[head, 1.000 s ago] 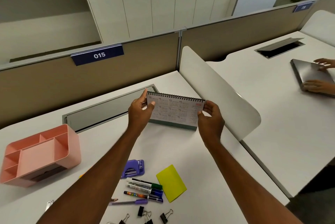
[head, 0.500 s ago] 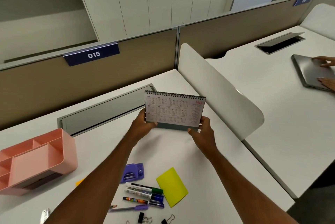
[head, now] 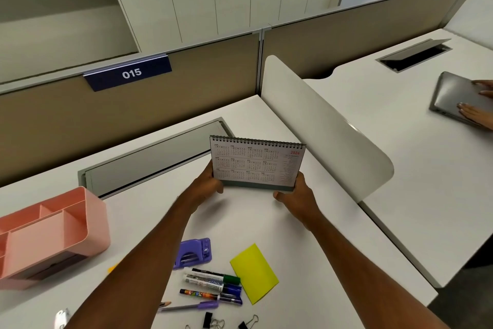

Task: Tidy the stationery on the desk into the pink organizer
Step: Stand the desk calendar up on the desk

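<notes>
A spiral-bound desk calendar [head: 256, 163] is held upright above the white desk [head: 250, 219]. My left hand [head: 206, 187] grips its lower left corner and my right hand [head: 296, 192] grips its lower right corner. The pink organizer [head: 50, 235] stands at the desk's left edge, its compartments showing nothing inside. Near the front lie a purple hole punch [head: 194, 252], a yellow sticky pad [head: 254, 272], three markers [head: 213, 284], a purple pen [head: 192, 306], a pencil tip [head: 165, 304] and several binder clips [head: 229, 323].
A grey cable flap [head: 149, 163] runs along the back of the desk. A white curved divider [head: 328, 126] separates the neighbouring desk, where another person's hands [head: 477, 112] rest on a closed grey laptop [head: 453, 96]. A beige partition with a "015" sign [head: 130, 72] stands behind.
My hands slid from the calendar's top corners down to its lower corners. The calendar now sits a little lower and nearer to me.
</notes>
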### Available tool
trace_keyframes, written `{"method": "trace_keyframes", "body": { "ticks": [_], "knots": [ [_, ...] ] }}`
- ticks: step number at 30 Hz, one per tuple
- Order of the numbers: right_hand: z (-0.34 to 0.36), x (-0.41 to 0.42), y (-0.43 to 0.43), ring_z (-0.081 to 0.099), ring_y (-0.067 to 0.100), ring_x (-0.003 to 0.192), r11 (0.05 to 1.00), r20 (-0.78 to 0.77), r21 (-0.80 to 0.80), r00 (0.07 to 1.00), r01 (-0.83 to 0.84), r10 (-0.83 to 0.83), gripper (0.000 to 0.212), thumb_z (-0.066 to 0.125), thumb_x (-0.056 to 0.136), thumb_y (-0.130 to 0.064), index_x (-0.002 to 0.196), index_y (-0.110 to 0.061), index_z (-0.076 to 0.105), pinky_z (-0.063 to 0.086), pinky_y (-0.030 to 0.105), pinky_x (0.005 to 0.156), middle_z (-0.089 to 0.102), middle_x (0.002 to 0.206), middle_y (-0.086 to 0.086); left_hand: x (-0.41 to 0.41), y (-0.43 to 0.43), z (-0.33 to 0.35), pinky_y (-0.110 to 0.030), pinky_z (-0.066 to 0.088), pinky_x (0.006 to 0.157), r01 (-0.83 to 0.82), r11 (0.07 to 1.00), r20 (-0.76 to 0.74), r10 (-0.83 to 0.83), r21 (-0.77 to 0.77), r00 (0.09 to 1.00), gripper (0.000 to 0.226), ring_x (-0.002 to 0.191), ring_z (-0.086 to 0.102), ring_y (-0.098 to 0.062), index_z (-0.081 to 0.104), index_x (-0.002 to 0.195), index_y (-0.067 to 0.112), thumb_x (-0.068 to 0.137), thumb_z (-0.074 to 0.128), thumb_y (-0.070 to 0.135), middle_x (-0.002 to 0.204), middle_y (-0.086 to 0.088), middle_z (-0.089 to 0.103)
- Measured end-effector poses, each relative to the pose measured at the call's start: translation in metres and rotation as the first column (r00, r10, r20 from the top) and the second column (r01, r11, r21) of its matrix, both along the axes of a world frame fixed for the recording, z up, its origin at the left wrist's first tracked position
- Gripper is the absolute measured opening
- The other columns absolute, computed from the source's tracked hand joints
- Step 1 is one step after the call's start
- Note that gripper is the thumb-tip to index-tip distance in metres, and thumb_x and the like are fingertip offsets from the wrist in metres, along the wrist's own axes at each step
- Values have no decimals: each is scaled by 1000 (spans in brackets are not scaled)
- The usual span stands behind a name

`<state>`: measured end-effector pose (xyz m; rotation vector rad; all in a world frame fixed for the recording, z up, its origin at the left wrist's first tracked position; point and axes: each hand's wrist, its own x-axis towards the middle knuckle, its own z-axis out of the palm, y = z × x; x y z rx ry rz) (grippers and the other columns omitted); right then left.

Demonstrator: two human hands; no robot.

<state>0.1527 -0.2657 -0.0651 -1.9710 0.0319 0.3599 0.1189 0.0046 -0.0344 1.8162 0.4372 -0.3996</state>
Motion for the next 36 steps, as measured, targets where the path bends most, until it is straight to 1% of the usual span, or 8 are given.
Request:
{"method": "trace_keyframes", "body": {
  "ticks": [4,9,13,16,21,25,31,36],
  "knots": [
    [-5,-2,-1,64,15,109,1000,1,21,1000,19,-19,69,76,84,-11,143,-26,43,51,18,80,65,124,-6,-3,-5,3,-33,49,88,-12,1000,3,12,-14,1000,101,128,46,-23,23,158,32,77,54,-22,137,1,50],
    [-6,-2,0,65,12,109,996,-5,77,999,51,-51,65,77,83,-13,138,-26,48,55,22,81,66,120,-8,-5,0,-1,-52,45,113,-23,1000,-17,22,-4,1000,110,134,46,-28,19,160,42,73,59,-14,144,0,51],
    [-6,-2,0,65,14,111,992,25,92,996,84,-86,59,79,84,-12,136,-21,52,54,19,80,67,120,-5,-9,4,-7,-54,40,118,-101,994,-29,100,-32,995,113,141,45,-30,15,162,45,68,61,1,156,3,50],
    [-8,-3,-4,64,19,114,991,89,61,989,115,-120,56,80,86,-14,135,-18,55,56,25,88,66,126,0,-15,5,-10,-52,34,122,-159,986,-49,156,-50,986,105,151,35,-30,10,165,36,82,58,-7,168,4,33],
    [-12,-3,-14,53,24,133,990,124,-42,984,133,-127,77,82,85,-17,151,-11,43,49,42,110,52,151,7,-21,8,-10,-50,29,123,-209,977,-47,207,-46,977,100,156,26,-28,11,166,32,87,59,-6,172,1,23],
    [-15,-12,-19,51,22,134,984,122,-58,979,168,-161,83,84,84,-15,154,-14,39,46,44,112,48,154,7,-37,5,-5,-49,30,122,-200,980,22,199,4,980,94,156,27,-29,15,166,30,90,63,1,172,0,23],
    [-15,-45,-14,51,25,134,985,92,-50,983,164,-159,81,82,85,-11,154,-15,40,44,44,113,46,155,8,-80,-13,3,-51,32,122,-21,953,-20,28,301,999,105,151,36,-30,17,165,34,73,66,43,168,-5,32],
    [-18,-78,3,50,23,134,995,68,-92,997,43,-37,84,85,82,-17,154,-20,40,46,46,112,44,155,2,-122,-44,-8,-42,15,126,171,765,-17,-205,621,979,78,159,14,-21,34,160,29,91,64,50,171,1,24]
  ]
}}
